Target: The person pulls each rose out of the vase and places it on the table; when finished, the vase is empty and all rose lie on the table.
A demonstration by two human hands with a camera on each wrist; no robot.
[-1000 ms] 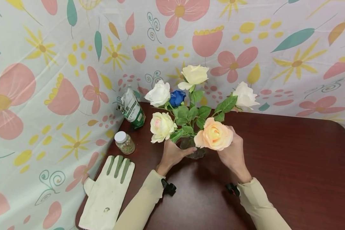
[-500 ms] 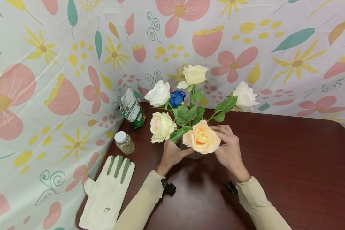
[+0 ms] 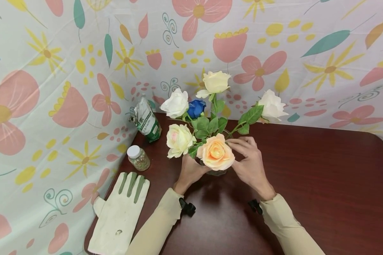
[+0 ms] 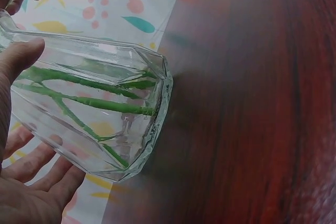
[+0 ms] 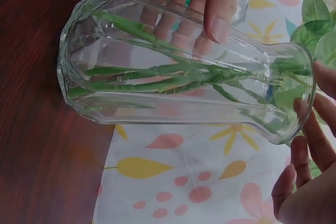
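A clear faceted glass vase (image 5: pixel 173 103) stands on the table with several green stems inside. My left hand (image 3: pixel 191 171) holds its side, thumb on the near face and fingers round the far one. Over the vase mouth sits a peach rose (image 3: pixel 216 152). My right hand (image 3: pixel 249 163) is at the vase's flared rim, thumb and fingers about the rose's stem; the bloom hides part of this grip. Around it stand a pale yellow rose (image 3: pixel 216 82), a blue rose (image 3: pixel 196 108), a pink-centred cream rose (image 3: pixel 179 140), and white roses (image 3: pixel 175 103) on either side.
Left of the vase are a lidded jar (image 3: pixel 138 158) and a green-and-white bag (image 3: pixel 148 122). A pale work glove (image 3: pixel 119 216) lies along the table's left edge. A flower-printed cloth (image 3: pixel 274 53) hangs behind the dark red table (image 3: pixel 322 184).
The peach rose has moved left over the vase mouth, and my right hand has shifted left with it. My left hand stays on the vase.
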